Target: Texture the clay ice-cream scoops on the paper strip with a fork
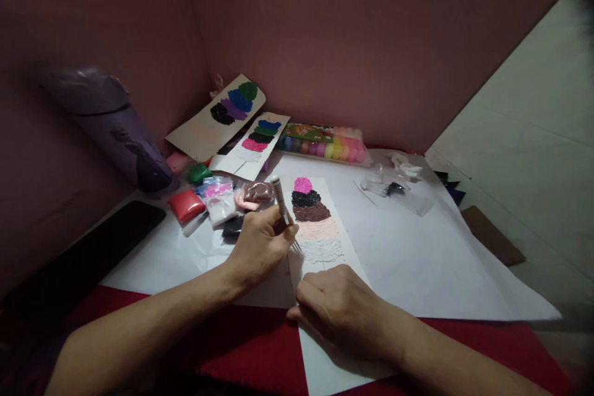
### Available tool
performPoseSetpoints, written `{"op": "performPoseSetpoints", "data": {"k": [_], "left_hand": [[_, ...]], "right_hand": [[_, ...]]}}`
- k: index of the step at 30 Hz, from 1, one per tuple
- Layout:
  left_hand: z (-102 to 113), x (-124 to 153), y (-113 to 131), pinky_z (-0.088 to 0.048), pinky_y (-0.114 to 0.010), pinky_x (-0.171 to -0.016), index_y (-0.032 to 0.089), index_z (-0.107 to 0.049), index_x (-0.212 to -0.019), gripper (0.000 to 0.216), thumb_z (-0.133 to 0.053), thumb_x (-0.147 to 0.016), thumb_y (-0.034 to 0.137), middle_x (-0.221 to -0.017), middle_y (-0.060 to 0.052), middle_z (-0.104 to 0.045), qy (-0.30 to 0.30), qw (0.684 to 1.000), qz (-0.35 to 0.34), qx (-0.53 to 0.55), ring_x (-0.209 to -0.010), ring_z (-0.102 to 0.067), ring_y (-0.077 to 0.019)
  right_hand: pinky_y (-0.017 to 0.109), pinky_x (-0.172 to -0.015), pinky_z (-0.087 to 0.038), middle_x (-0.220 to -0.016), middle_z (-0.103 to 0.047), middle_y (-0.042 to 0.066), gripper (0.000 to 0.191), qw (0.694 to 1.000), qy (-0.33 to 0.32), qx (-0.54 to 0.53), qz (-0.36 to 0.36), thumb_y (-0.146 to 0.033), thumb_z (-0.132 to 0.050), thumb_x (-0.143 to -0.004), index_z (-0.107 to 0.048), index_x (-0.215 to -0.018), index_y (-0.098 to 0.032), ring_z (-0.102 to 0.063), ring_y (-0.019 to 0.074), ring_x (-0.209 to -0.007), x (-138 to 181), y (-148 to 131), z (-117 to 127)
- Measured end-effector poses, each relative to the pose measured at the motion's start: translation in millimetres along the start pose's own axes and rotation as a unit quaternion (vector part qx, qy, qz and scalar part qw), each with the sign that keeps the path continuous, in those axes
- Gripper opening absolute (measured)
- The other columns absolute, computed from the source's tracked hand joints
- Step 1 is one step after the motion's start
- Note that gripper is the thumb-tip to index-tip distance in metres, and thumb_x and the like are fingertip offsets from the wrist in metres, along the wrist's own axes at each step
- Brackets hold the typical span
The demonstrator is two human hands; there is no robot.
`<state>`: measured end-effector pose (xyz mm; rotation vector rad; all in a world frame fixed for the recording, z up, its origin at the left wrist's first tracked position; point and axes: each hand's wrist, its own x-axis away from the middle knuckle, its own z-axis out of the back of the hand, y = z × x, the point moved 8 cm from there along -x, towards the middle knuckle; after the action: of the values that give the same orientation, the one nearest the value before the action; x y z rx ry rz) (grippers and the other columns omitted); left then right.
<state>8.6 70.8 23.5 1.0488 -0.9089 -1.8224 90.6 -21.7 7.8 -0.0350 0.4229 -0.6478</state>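
My left hand is closed around a small white-handled fork tool, its tines resting at the left edge of the white clay patch on a paper strip. That strip carries stacked clay patches: pink on top, then black, brown, pale pink and white. Lower down, my right hand lies curled on the strip, knuckles up and fingers folded, pressing the paper down.
Small bags of coloured clay lie left of the strip. Two finished strips lean on the pink wall, beside a tray of coloured clay pots. A black phone, a purple bottle and clear wrappers sit on white paper.
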Motion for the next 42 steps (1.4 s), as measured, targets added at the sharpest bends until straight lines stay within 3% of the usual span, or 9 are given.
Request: {"op": "performPoseSetpoints", "data": {"k": [9,23,34,42], "left_hand": [[-20,5,-14,-0.041,-0.022,-0.05,0.016,-0.054,-0.069,0.015,-0.059,-0.078,0.026,-0.062,0.001,-0.056,-0.052,0.994,0.068,0.065,-0.055,-0.049,-0.0102],[-11,1,-6,-0.035,-0.02,-0.043,0.017,-0.051,-0.068,0.012,-0.057,-0.078,0.02,-0.052,0.004,-0.05,-0.031,0.999,0.025,0.022,-0.045,-0.044,-0.0074],[-27,6,-8,-0.042,-0.022,-0.051,0.014,-0.055,-0.07,0.014,-0.061,-0.076,0.025,-0.062,0.0,-0.057,-0.041,0.992,0.074,0.096,-0.056,-0.05,-0.0102],[-24,6,-8,-0.04,-0.021,-0.051,0.014,-0.056,-0.07,0.012,-0.059,-0.077,0.024,-0.062,0.001,-0.055,-0.044,0.995,0.067,0.057,-0.055,-0.048,-0.0096]], "right_hand": [[0.029,-0.045,-0.023,-0.058,-0.051,-0.002,0.026,1.0,0.009,0.001,0.01,-0.026,-0.046,-0.093,-0.05,-0.069,-0.017,-0.037,0.0111,-0.047,0,-1,1],[0.029,-0.043,-0.025,-0.056,-0.05,-0.002,0.028,1.0,0.003,0.004,0.002,-0.027,-0.042,-0.094,-0.049,-0.068,-0.018,-0.04,0.0116,-0.046,0,-2,2],[0.028,-0.044,-0.025,-0.058,-0.051,-0.002,0.024,1.0,0.005,0.008,0.008,-0.025,-0.045,-0.092,-0.049,-0.07,-0.018,-0.041,0.0113,-0.048,-1,-2,3],[0.03,-0.042,-0.027,-0.059,-0.052,-0.001,0.026,1.0,0.001,0.006,0.007,-0.026,-0.042,-0.093,-0.049,-0.07,-0.018,-0.043,0.0124,-0.047,-1,-2,2]]}}
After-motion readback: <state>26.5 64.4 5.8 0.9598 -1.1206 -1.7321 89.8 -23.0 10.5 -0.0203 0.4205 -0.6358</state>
